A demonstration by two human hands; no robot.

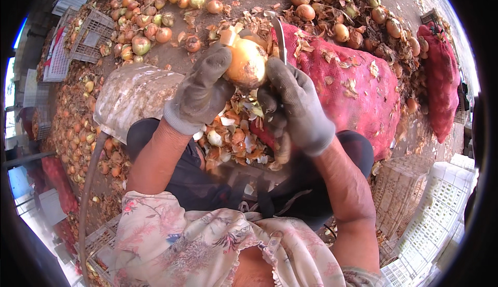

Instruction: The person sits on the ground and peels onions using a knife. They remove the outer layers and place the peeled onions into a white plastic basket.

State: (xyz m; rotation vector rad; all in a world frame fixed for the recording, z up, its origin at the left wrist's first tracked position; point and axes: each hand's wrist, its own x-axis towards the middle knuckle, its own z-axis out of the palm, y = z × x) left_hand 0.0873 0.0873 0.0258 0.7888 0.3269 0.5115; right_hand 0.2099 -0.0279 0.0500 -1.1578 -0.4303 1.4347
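A yellow onion (246, 64) with a darker, rough patch on its lower side is held up between my two gloved hands. My left hand (204, 82), in a grey coated glove, grips it from the left. In my right hand (295, 100), gloved the same way, is a knife whose curved metal blade (279, 38) points up and away, just right of the onion. The right thumb is beside the onion; whether it touches cannot be told. Below the hands lie onion skins and peelings (233, 135) between my knees. The knife's handle is mostly hidden by the right fingers.
A full red mesh sack (350, 88) lies close on the right, another (439, 80) farther off. Loose onions (144, 26) spread at the upper left, more (305, 12) at the upper right. A dirty pale container (132, 92) is by my left knee. Plastic crates (435, 205) stand lower right.
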